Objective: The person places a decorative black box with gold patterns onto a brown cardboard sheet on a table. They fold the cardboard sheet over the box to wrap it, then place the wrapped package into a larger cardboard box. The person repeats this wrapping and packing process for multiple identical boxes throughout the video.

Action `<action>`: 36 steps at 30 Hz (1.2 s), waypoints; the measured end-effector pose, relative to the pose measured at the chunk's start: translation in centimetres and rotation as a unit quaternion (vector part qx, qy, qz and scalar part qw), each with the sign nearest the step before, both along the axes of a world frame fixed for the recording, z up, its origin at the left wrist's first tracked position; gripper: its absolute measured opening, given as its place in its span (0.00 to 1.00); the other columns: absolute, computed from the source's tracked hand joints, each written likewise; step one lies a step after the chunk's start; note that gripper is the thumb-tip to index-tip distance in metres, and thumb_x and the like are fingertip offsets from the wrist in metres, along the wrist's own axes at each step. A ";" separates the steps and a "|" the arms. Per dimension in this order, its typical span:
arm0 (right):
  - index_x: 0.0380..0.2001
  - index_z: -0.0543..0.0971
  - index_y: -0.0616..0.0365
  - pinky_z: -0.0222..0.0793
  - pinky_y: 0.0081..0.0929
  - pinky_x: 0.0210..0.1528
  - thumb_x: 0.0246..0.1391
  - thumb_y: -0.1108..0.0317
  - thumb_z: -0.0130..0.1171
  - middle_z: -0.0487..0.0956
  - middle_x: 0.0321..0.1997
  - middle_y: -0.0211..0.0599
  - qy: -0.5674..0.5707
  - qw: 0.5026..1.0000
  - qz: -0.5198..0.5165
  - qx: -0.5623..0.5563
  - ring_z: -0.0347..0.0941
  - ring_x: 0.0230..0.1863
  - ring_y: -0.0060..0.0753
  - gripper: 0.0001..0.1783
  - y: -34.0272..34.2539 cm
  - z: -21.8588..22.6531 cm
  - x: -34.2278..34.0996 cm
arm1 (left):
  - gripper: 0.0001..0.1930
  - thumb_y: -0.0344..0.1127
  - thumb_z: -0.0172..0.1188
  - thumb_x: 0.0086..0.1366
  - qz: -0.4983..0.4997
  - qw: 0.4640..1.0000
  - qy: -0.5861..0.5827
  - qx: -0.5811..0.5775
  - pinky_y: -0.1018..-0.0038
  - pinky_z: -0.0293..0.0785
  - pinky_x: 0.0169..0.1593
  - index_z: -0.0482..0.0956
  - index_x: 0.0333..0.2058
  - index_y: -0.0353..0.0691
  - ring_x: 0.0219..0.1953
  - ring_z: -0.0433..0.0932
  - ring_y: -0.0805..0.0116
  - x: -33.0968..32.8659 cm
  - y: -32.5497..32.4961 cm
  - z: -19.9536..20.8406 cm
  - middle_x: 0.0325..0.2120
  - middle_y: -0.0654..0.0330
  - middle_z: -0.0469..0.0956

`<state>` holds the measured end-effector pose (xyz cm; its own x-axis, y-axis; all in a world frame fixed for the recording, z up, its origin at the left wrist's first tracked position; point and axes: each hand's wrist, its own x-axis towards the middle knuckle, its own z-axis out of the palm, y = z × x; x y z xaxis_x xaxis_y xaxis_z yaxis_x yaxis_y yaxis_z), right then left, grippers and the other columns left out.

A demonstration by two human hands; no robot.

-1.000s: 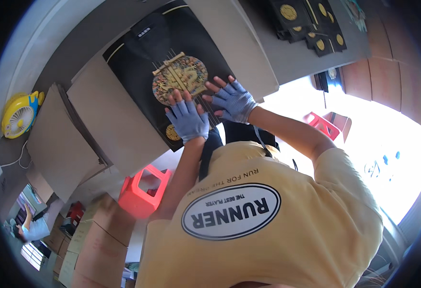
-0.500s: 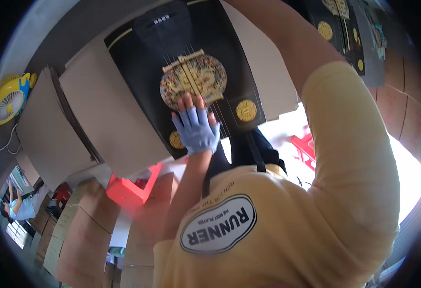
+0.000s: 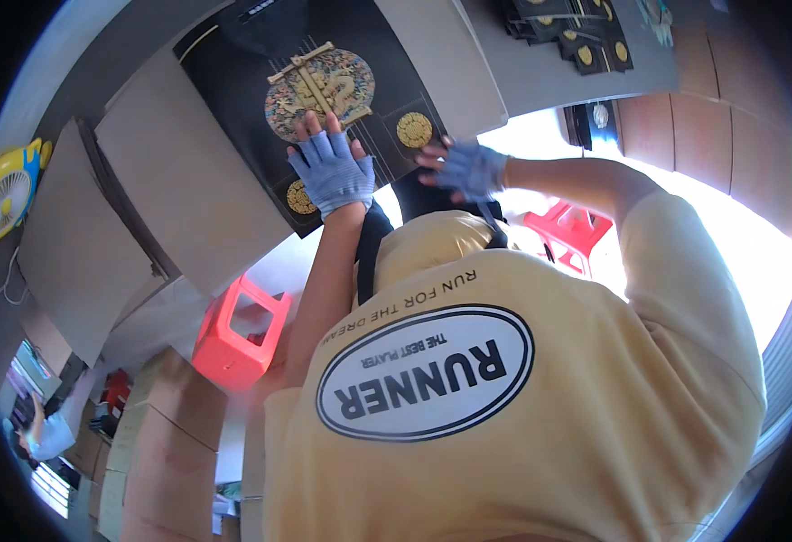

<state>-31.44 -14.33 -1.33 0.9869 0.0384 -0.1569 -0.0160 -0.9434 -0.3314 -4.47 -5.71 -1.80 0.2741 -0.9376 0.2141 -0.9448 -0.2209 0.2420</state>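
Note:
A large black printed sheet [image 3: 224, 99] lies at the top of the view, with a colourful round emblem [image 3: 346, 77] and gold discs on it. My left hand [image 3: 331, 173], in a fingerless blue-grey glove, rests flat near its lower edge, fingers spread just below the emblem. My right hand [image 3: 466, 170], gloved alike and a little blurred, is beside the sheet's near right corner, close to a gold disc [image 3: 414, 130]. Its fingers are apart, with nothing seen in them; whether it touches the sheet I cannot tell.
Grey boards [image 3: 170, 163] lie under and left of the sheet. Smaller black-and-gold pieces [image 3: 586, 36] sit at the upper right. A yellow fan [image 3: 6, 194] stands far left. Red stools [image 3: 242, 336] flank me. Cartons [image 3: 175, 406] are stacked lower left, near another person [image 3: 50, 435].
My right arm has come down from the top edge, bringing my right hand into view beside the sheet. My left hand still lies on the sheet; the view has shifted.

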 end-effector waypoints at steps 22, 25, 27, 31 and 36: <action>0.62 0.66 0.44 0.58 0.44 0.65 0.58 0.45 0.46 0.69 0.62 0.37 -0.008 0.996 -0.006 0.089 0.67 0.60 0.46 0.31 1.9 0.6 39.4 | 0.30 0.45 0.49 0.63 0.008 0.979 0.194 0.067 0.47 0.49 0.66 0.63 0.62 0.40 0.68 0.53 0.47 -0.3 0.8 -1.1 0.65 0.46 0.57; 0.67 0.59 0.39 0.41 0.45 0.72 0.57 0.41 0.48 0.52 0.74 0.38 -0.113 0.981 0.155 -0.006 0.44 0.74 0.42 0.37 8.8 -1.4 34.6 | 0.29 0.44 0.47 0.64 0.034 0.997 0.029 -0.055 0.45 0.50 0.65 0.63 0.63 0.39 0.68 0.54 0.46 -0.4 0.2 -3.1 0.65 0.45 0.58; 0.68 0.58 0.40 0.32 0.45 0.74 0.58 0.38 0.44 0.47 0.76 0.38 -0.048 0.974 0.219 0.027 0.36 0.76 0.41 0.38 11.4 -1.4 33.9 | 0.29 0.46 0.45 0.65 0.010 0.998 0.046 -0.029 0.43 0.50 0.64 0.62 0.63 0.38 0.69 0.51 0.46 -0.1 0.6 -1.0 0.66 0.47 0.56; 0.60 0.70 0.47 0.50 0.43 0.70 0.62 0.39 0.40 0.65 0.67 0.44 0.182 0.896 0.316 0.255 0.57 0.69 0.42 0.32 15.9 -0.9 32.6 | 0.31 0.47 0.47 0.64 0.013 0.999 0.047 -0.012 0.45 0.46 0.67 0.63 0.63 0.38 0.69 0.49 0.48 0.3 0.5 -0.8 0.66 0.47 0.54; 0.47 0.79 0.55 0.67 0.34 0.50 0.59 0.38 0.47 0.79 0.38 0.45 0.165 0.865 -0.055 0.470 0.73 0.43 0.43 0.31 8.1 11.6 21.7 | 0.30 0.47 0.52 0.60 0.040 0.995 0.082 -0.045 0.44 0.50 0.65 0.65 0.61 0.43 0.68 0.53 0.49 0.2 0.9 -1.8 0.65 0.51 0.57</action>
